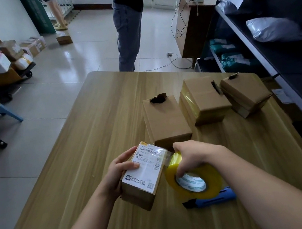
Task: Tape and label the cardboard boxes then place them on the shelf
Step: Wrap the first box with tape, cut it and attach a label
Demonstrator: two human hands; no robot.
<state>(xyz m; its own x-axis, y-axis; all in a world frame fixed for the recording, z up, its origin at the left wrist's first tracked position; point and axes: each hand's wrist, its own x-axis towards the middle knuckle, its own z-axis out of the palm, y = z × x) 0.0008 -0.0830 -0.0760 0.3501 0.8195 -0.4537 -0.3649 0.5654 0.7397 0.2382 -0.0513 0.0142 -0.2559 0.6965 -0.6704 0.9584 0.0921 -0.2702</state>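
At lower centre of the frame, the left hand [122, 170] grips a small cardboard box [142, 177], thumb pressed on its white shipping label [148, 169], holding it above the wooden tabletop [90, 135]. Just right of it, the right hand [190, 157] clasps a roll of yellowish clear tape [194, 178], with a strip running from the roll to the box's upper right corner. A blue cutter [217, 199] lies under the roll. Three more brown boxes [166, 119] stand toward the centre right. At the right edge, the dark shelf [270, 22] holds grey bags.
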